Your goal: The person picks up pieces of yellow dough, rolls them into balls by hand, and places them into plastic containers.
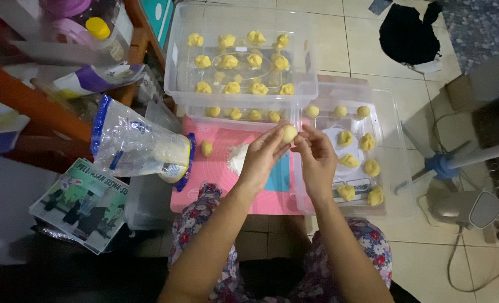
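Note:
My left hand and my right hand meet over a pink mat on the floor. Between their fingertips they hold a small round ball of yellow dough. A loose yellow dough ball lies on the mat to the left, beside a little heap of white flour. Beyond the mat stands a clear plastic box with several shaped yellow dough pieces in rows. To the right lies a clear lid with several more dough pieces on it.
A flour bag lies on its side left of the mat. A printed booklet sits at lower left, below an orange shelf frame. A fan base with its cord and a black cloth are on the right.

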